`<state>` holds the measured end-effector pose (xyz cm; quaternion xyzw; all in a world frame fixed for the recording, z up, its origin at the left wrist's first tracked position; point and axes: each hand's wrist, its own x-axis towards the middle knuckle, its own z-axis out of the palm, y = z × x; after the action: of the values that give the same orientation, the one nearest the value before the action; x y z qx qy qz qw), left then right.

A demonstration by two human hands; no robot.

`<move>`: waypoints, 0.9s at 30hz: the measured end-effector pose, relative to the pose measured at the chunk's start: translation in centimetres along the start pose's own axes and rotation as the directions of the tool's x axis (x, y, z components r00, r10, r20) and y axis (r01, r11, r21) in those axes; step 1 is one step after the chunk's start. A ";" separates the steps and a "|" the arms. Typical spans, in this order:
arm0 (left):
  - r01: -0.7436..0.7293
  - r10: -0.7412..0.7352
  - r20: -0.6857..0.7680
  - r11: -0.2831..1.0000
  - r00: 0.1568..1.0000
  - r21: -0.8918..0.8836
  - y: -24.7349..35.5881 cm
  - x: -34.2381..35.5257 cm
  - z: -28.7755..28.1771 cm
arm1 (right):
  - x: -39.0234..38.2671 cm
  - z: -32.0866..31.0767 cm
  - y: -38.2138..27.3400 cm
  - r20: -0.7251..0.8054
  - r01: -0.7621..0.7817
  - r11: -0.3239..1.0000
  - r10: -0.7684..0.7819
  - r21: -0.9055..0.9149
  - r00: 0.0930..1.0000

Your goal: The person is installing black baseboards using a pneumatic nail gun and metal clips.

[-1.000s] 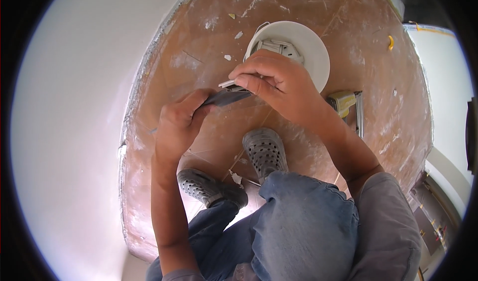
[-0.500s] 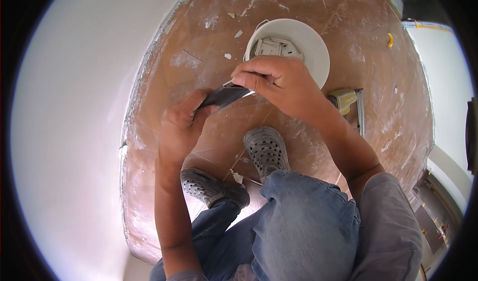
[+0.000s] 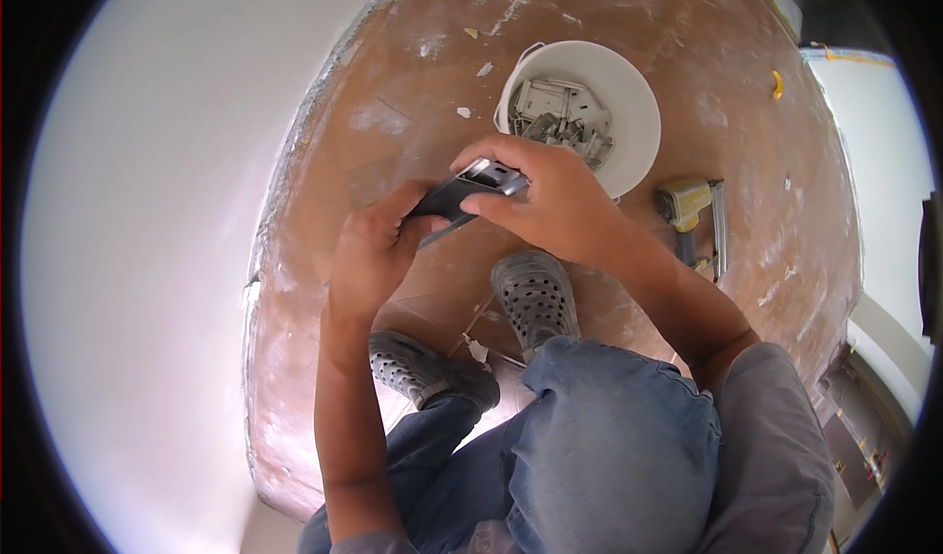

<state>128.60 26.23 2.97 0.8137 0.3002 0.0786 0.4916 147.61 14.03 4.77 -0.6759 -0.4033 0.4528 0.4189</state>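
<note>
Between both hands, in front of the bucket, is a dark grey rectangular plate [image 3: 448, 206] with an opening and a shiny silver piece at its right end. My left hand [image 3: 375, 245] grips the left end, thumb on the near edge. At the silver end, my right hand [image 3: 558, 195] closes round it, with its thumb below and fingers along the far edge. A white bucket [image 3: 640, 112] stands on the floor just beyond my right hand. It holds pale flat frames or plates [image 3: 556, 99] and several small grey pieces.
A yellow and grey nail gun [image 3: 688, 200] lies to the right. A white wall [image 3: 157, 240] runs along the left. The brown floor [image 3: 363, 83] carries white smears and loose chips. My feet, in grey clogs [image 3: 535, 297], are below my hands.
The plate has turned, so its opening and silver end now show. My right thumb has moved to the near edge. More of the bucket's contents are visible.
</note>
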 end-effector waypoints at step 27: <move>0.206 -0.208 -0.027 0.922 0.978 0.329 -4.7 3.2 -4.0 | 4.1 -0.2 5.9 -0.389 0.115 0.967 -0.018 0.226 0.921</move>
<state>127.58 32.64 0.49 0.8484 0.3913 -0.0283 0.3554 149.84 15.87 -1.86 -0.6803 -0.2773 0.3433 0.5851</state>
